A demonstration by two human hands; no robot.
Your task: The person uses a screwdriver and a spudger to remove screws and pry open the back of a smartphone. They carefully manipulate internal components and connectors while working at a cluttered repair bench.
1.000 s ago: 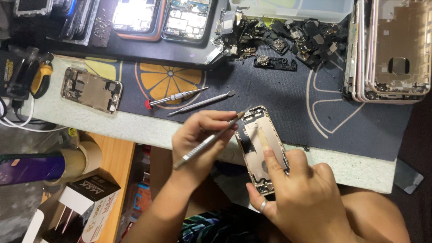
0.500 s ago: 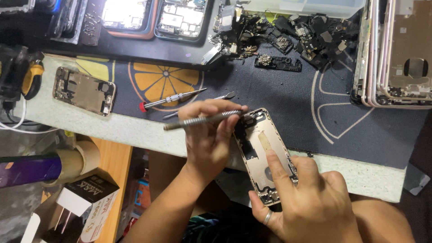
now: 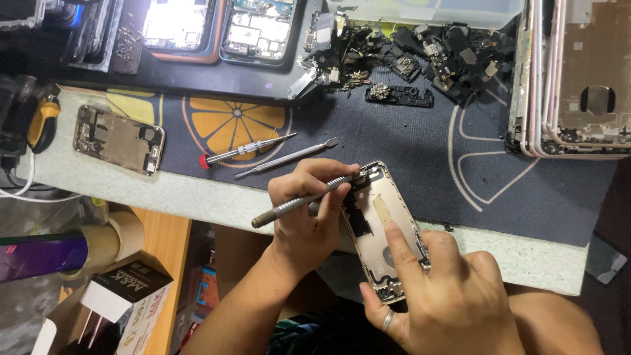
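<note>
Tilted lower now, metal tool point(image 3: 299, 202) in left hand's point(image 3: 309, 210) pinch; right hand point(image 3: 447, 296) clasps phone housing point(image 3: 384, 227).

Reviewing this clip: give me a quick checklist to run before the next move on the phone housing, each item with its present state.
1. Right hand holds the housing, forefinger pressed inside: ok.
2. Left hand has a firm grip on the metal tool: ok.
3. Tool tip seated on a part at the housing's top end: cannot tell, fingers hide it.
4. Housing resting on the mat: not ok, it juts past the edge.
5. Spare screwdriver within reach: ok.
</note>
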